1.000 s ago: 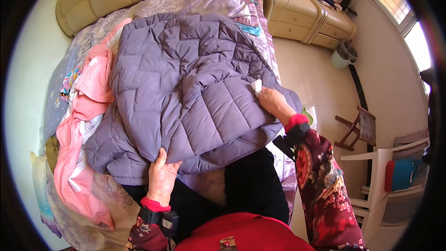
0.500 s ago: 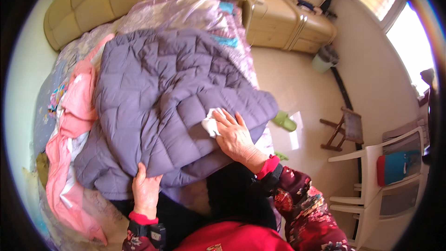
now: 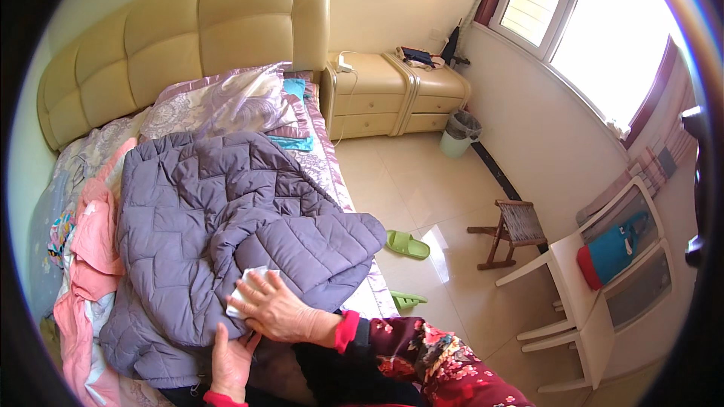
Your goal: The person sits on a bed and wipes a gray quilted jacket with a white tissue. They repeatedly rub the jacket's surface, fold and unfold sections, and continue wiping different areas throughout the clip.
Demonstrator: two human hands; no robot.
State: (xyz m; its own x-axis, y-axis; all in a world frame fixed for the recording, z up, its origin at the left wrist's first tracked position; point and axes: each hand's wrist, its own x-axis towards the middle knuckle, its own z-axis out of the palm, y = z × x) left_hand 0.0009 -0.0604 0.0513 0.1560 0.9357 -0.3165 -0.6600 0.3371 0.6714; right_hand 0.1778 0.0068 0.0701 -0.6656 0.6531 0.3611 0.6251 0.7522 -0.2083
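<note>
A purple-grey puffer jacket (image 3: 188, 234) lies spread over the bed, its quilted surface wrinkled and folded. Its near edge is in my left hand (image 3: 231, 365), thumb on top and the other fingers partly hidden by the fabric. My right hand (image 3: 285, 315) presses a white tissue (image 3: 240, 303) against the jacket just above my left hand. The fingers of that hand are spread over the tissue, whose edges show around them.
Pink clothing (image 3: 94, 234) lies left of the jacket on the bed, below a padded headboard (image 3: 211, 19). To the right are green slippers (image 3: 408, 245), a folding stool (image 3: 513, 234), white chairs (image 3: 562, 275), a bin (image 3: 458, 136) and bedside cabinets (image 3: 369, 94).
My right hand has slid the tissue leftward over the jacket, closer to my left hand. My left hand stays at the near edge. The view has tilted up, showing more headboard and window.
</note>
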